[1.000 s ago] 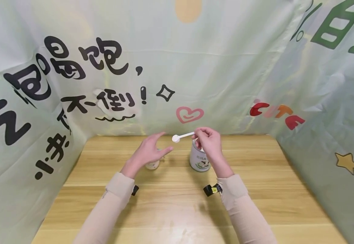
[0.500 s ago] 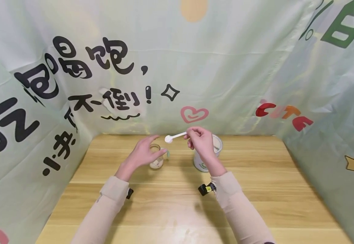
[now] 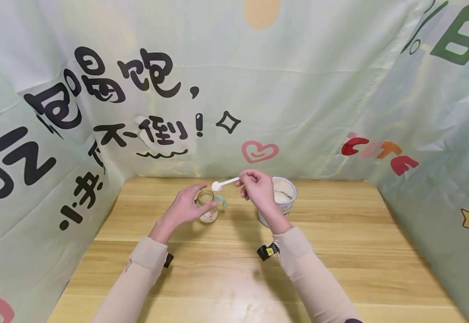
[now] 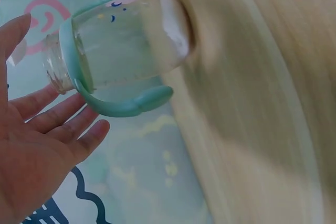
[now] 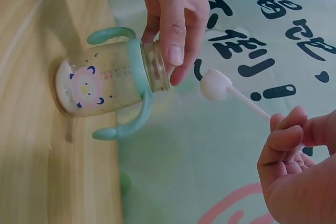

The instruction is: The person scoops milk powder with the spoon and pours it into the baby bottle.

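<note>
My right hand (image 3: 257,190) pinches the handle of a white measuring scoop (image 5: 214,85) between thumb and fingers. White powder fills its bowl, held a little above and to the right of the bottle's mouth. A clear baby bottle (image 5: 115,72) with mint-green handles stands uncapped on the table, white powder at its bottom. My left hand (image 3: 184,207) is beside the bottle's neck, fingers spread and fairly straight around it; whether they touch the glass is hard to tell. Behind my right hand stands a milk powder can (image 3: 286,207), lidless, with pale powder inside.
The wooden table (image 3: 218,269) reaches back to a printed fabric curtain (image 3: 299,89), which also hangs along both sides. Black wrist cameras sit at both cuffs, the right one (image 3: 266,252) above the tabletop.
My right hand has carried the scoop leftward, from over the can to near the bottle's mouth. My left hand has shifted slightly left. The view has turned a little left, uncovering both openings.
</note>
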A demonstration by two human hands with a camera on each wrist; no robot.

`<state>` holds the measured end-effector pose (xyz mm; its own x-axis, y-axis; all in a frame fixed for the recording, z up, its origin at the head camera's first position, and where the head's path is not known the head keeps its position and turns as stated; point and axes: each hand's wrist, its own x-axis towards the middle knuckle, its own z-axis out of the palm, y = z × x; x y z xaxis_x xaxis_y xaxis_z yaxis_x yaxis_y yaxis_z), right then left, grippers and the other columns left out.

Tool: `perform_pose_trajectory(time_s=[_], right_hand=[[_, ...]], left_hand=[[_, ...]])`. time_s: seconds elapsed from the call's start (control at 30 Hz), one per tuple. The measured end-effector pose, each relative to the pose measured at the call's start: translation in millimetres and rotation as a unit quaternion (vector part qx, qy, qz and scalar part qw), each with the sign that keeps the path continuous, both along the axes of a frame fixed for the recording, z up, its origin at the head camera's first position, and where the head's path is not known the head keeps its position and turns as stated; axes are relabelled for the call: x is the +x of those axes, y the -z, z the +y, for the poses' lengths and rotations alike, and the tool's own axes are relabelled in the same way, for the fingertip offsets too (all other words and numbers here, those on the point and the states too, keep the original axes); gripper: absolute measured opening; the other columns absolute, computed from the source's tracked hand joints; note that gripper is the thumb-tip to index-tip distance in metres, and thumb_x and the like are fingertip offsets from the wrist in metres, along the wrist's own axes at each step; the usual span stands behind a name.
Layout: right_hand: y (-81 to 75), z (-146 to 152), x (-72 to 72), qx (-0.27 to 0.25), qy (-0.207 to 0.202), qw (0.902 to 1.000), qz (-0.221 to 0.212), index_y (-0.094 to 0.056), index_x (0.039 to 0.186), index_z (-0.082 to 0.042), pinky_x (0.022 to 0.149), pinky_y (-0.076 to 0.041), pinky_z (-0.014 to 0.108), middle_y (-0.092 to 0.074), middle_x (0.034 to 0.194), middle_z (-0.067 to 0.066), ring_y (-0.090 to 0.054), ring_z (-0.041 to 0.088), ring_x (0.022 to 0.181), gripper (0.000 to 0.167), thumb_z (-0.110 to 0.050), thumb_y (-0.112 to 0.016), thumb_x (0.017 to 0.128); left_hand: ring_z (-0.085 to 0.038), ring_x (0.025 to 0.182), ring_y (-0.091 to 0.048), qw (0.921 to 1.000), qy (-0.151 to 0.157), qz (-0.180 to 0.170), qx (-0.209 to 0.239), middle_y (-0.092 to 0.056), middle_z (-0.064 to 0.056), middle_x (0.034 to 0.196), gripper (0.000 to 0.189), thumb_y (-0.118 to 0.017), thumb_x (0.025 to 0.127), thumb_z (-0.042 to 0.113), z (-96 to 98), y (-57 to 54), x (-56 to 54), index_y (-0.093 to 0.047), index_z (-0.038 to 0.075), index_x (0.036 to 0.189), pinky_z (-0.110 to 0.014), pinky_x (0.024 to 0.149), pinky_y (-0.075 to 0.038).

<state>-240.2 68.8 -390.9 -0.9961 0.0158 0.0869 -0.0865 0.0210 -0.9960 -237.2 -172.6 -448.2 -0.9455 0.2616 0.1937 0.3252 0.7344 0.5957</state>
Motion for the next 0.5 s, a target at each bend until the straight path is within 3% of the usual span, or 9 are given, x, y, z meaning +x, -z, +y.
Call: perform_pose_trajectory(time_s=[0.5], right_hand=[[9.6, -19.4, 1.7, 0.023, -0.028, 0.9991, 0.024, -0.072, 0.107, 0.005, 0.048, -0.048, 0.018, -0.076, 0.08, 0.011, -0.057, 0.009, 0.049, 0.018, -0.009, -0.062, 0.103]], left_hand=[[-0.041, 0.131, -0.063, 0.9999, -0.01, 0.004, 0.007, -0.065, -0.021, 0.144, 0.077, -0.081, 0.09, 0.049, -11.4, 14.7, 3.7, -0.057, 0.003, 0.147, -0.058, 0.111, -0.052]])
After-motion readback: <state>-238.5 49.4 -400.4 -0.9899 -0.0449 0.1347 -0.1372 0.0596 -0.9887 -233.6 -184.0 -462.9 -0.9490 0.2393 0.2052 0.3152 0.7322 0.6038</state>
